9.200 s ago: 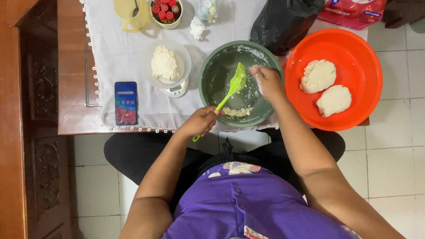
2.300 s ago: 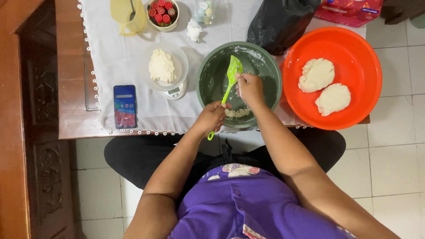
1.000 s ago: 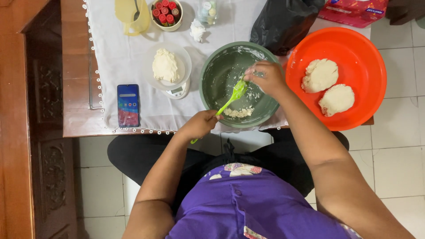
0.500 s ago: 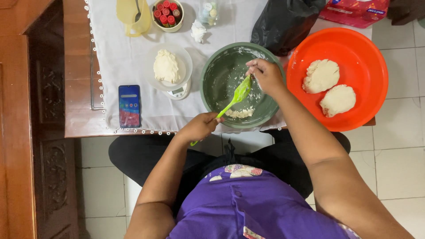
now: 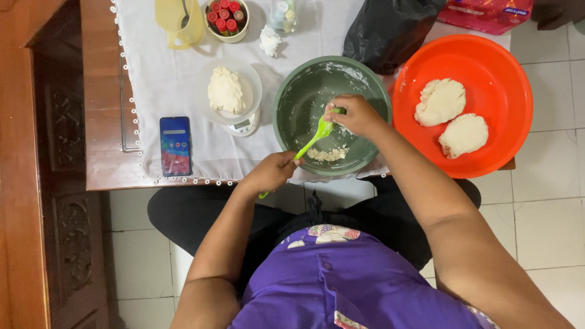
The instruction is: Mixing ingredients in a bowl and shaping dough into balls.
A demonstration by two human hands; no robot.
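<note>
Green bowl point(image 5: 292, 103) with dough scraps point(image 5: 327, 154)

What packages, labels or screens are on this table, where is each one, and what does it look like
Phone: flat at the cloth's left edge, screen lit blue and red.
Kitchen scale: under the clear bowl of dough, white, small grey display.
Red package: top right, behind the orange basin, flat, with a blue patch.
Black plastic bag: behind the green bowl, no label visible.
</note>
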